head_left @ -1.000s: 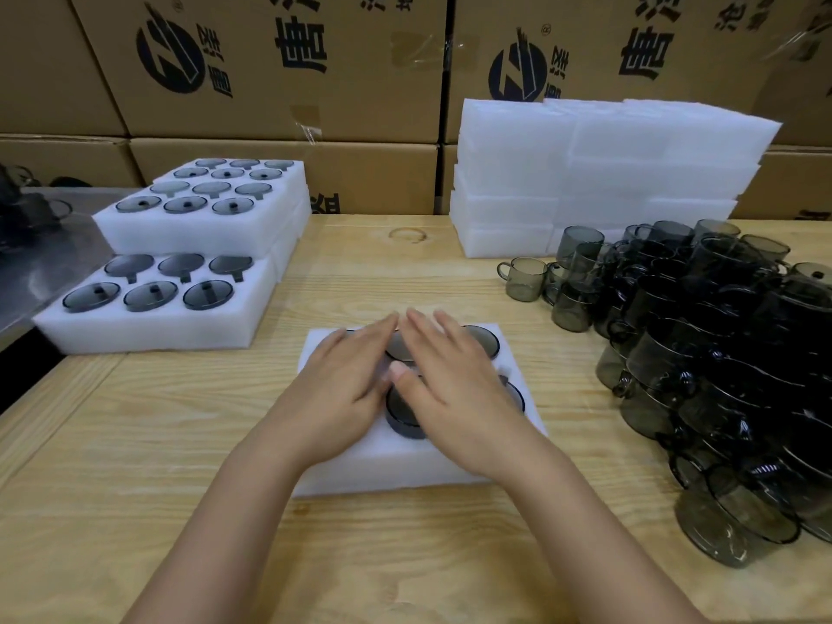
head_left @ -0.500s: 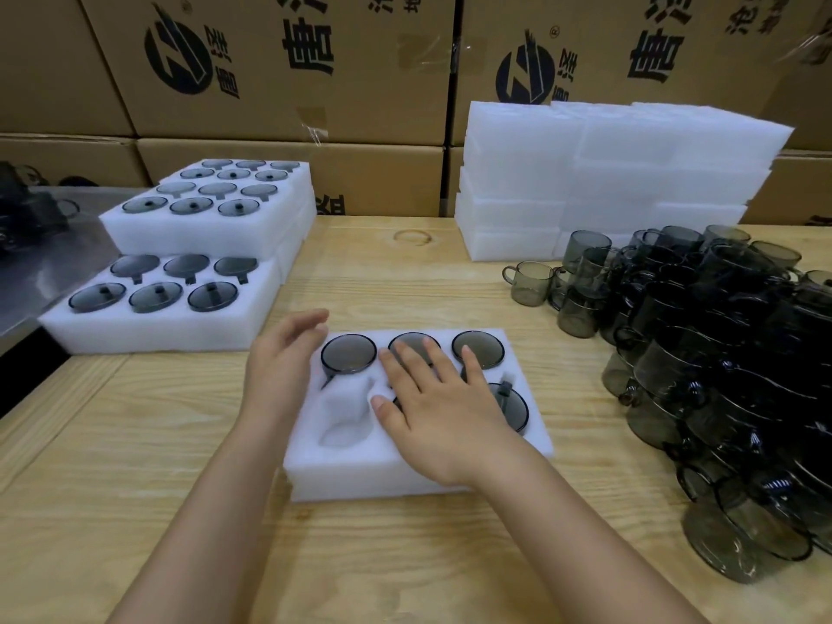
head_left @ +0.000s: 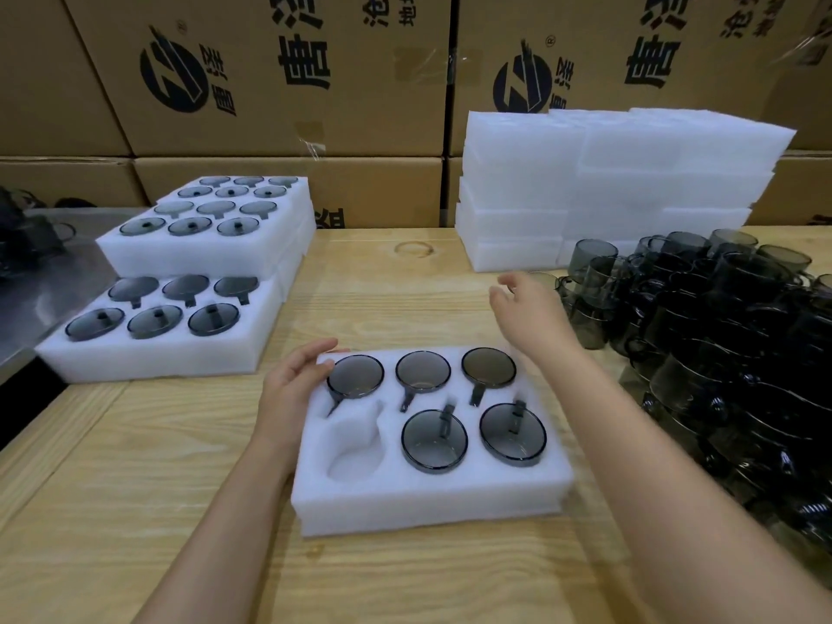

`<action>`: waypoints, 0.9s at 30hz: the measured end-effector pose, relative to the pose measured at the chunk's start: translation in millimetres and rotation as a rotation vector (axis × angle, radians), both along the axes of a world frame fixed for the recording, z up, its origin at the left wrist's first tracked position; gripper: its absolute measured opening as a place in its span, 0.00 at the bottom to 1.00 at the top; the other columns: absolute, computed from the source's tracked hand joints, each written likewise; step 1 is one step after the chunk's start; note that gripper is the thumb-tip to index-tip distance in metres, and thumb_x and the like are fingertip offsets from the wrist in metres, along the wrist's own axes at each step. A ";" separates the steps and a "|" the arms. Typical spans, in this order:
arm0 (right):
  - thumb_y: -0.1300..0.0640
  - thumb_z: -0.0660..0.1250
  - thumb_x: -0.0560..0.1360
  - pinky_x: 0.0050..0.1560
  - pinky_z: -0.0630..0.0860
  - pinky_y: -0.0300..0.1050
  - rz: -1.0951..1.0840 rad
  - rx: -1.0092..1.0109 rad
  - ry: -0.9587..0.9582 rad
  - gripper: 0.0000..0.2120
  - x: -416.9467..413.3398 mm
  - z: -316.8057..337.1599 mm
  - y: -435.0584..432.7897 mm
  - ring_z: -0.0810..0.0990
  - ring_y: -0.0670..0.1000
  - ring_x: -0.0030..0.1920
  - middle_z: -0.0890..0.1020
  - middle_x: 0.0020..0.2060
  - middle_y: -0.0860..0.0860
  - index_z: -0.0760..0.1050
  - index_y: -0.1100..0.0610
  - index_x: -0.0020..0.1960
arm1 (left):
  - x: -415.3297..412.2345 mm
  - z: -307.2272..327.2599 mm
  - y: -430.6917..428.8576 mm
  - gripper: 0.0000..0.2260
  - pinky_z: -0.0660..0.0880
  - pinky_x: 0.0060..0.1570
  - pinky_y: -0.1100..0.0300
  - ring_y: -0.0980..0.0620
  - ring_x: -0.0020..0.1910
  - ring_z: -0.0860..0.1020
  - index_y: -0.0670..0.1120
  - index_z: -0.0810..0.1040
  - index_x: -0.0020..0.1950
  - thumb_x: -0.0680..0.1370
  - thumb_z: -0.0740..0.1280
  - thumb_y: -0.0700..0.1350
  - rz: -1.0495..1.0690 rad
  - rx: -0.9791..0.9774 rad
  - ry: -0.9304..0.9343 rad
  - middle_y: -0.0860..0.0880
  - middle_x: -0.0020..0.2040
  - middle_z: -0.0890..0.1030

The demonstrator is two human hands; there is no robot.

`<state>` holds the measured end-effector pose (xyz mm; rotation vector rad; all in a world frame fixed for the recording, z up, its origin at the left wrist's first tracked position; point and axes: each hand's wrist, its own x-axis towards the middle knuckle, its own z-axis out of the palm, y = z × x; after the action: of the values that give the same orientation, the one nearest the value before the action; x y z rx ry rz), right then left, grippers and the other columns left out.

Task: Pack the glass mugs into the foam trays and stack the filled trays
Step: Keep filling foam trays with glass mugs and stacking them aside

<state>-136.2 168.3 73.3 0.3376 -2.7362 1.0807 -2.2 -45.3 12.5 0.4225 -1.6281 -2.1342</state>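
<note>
Five smoky glass mugs (head_left: pixel 434 439) are sitting in the nearest foam tray (head_left: pixel 432 502), which is lying flat on the wooden surface (head_left: pixel 135 488) directly in front of the person. Three of them are filling the far row with their handles pointing toward the person. Two are filling the middle and right pockets of the near row with their handles pointing away. The near left pocket (head_left: pixel 353 448) is showing only bare foam.

The left hand (head_left: pixel 292 389) is resting against the tray's far left corner. Its fingers are lying fairly straight along the foam edge, just beside the far left mug, and are gripping nothing.

Beyond the tray's far right corner, the right hand (head_left: pixel 526 308) is hovering above the surface, slightly blurred. Its fingers are hanging loosely curled and are holding nothing. It is hanging just beside the heap of loose mugs (head_left: pixel 720 344), which is spreading along the right side of the surface.

Farther left, a filled tray (head_left: pixel 180 353) is showing six mugs. Right behind it, higher stacked trays (head_left: pixel 202 254) are showing twelve more. A grey metal top (head_left: pixel 36 286) is adjoining them at the left edge.

At the back right, a pile of plain white foam blocks (head_left: pixel 608 182) is standing against printed cardboard boxes (head_left: pixel 270 83), which are lining the whole rear.
</note>
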 end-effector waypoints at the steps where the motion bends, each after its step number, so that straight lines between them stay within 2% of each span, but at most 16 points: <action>1: 0.56 0.57 0.79 0.57 0.69 0.47 -0.029 0.078 -0.046 0.17 -17.1 -1.7 0.9 0.72 0.57 0.62 0.72 0.65 0.57 0.69 0.61 0.66 | -0.3 -0.2 0.0 0.11 0.77 0.36 0.66 0.55 0.36 0.81 0.42 0.79 0.54 0.77 0.61 0.32 0.000 -0.002 0.005 0.44 0.44 0.80; 7: 0.67 0.56 0.75 0.57 0.69 0.50 -0.106 0.398 -0.179 0.20 -61.8 -19.6 1.5 0.70 0.62 0.63 0.65 0.66 0.60 0.62 0.64 0.67 | -2.4 -2.1 0.0 0.11 0.77 0.35 0.65 0.53 0.35 0.80 0.43 0.80 0.52 0.77 0.61 0.32 -0.002 0.001 0.020 0.44 0.43 0.80; 9: 0.69 0.56 0.75 0.56 0.70 0.51 -0.103 0.453 -0.128 0.20 -66.7 -24.1 1.3 0.70 0.63 0.62 0.67 0.65 0.62 0.62 0.65 0.66 | -3.3 -3.0 -0.3 0.11 0.77 0.35 0.66 0.54 0.36 0.81 0.43 0.80 0.52 0.77 0.61 0.32 0.002 0.001 0.027 0.45 0.43 0.80; 13: 0.72 0.55 0.73 0.46 0.69 0.49 -0.114 0.519 0.016 0.17 -69.6 -27.3 -1.7 0.73 0.62 0.58 0.74 0.56 0.62 0.69 0.63 0.60 | -4.4 -4.2 -0.9 0.10 0.77 0.35 0.65 0.54 0.36 0.81 0.43 0.80 0.52 0.77 0.62 0.33 0.002 0.008 0.034 0.44 0.42 0.80; 16: 0.70 0.57 0.73 0.45 0.70 0.48 -0.097 0.515 0.060 0.17 -64.9 -28.2 -4.4 0.74 0.62 0.55 0.76 0.54 0.60 0.71 0.59 0.60 | -4.5 -4.6 -1.0 0.09 0.78 0.36 0.64 0.52 0.37 0.81 0.43 0.80 0.52 0.77 0.62 0.33 -0.005 0.029 0.031 0.43 0.43 0.80; 19: 0.69 0.59 0.73 0.44 0.72 0.47 -0.078 0.458 0.074 0.15 -55.9 -21.0 -6.7 0.74 0.61 0.50 0.77 0.52 0.60 0.71 0.59 0.58 | -3.5 -3.9 -2.1 0.10 0.78 0.41 0.59 0.48 0.40 0.80 0.42 0.79 0.53 0.77 0.62 0.33 -0.025 0.074 0.052 0.42 0.45 0.81; 22: 0.68 0.58 0.72 0.39 0.67 0.45 -0.019 0.306 0.113 0.15 -34.2 -0.6 -12.7 0.71 0.58 0.44 0.77 0.49 0.59 0.73 0.58 0.57 | -1.7 -3.5 -1.4 0.10 0.77 0.45 0.54 0.45 0.45 0.80 0.40 0.78 0.55 0.77 0.60 0.32 -0.038 0.097 0.089 0.41 0.50 0.81; 25: 0.65 0.60 0.71 0.38 0.66 0.43 0.099 0.116 0.152 0.14 3.8 21.5 -18.2 0.73 0.56 0.43 0.79 0.45 0.55 0.75 0.55 0.54 | 2.5 -0.9 -1.1 0.11 0.74 0.54 0.52 0.45 0.53 0.78 0.42 0.78 0.56 0.77 0.61 0.32 0.025 -0.019 0.170 0.43 0.52 0.81; 27: 0.64 0.62 0.71 0.35 0.68 0.42 0.168 -0.019 0.158 0.12 36.0 30.4 -22.2 0.75 0.53 0.40 0.79 0.40 0.51 0.75 0.51 0.50 | 8.3 6.1 1.0 0.13 0.73 0.58 0.56 0.47 0.57 0.78 0.41 0.75 0.60 0.76 0.65 0.36 0.058 -0.145 0.279 0.43 0.53 0.81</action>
<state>-100.1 146.1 103.7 0.6320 -2.5937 1.0694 6.2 -44.3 18.6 0.1190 -1.5749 -1.9186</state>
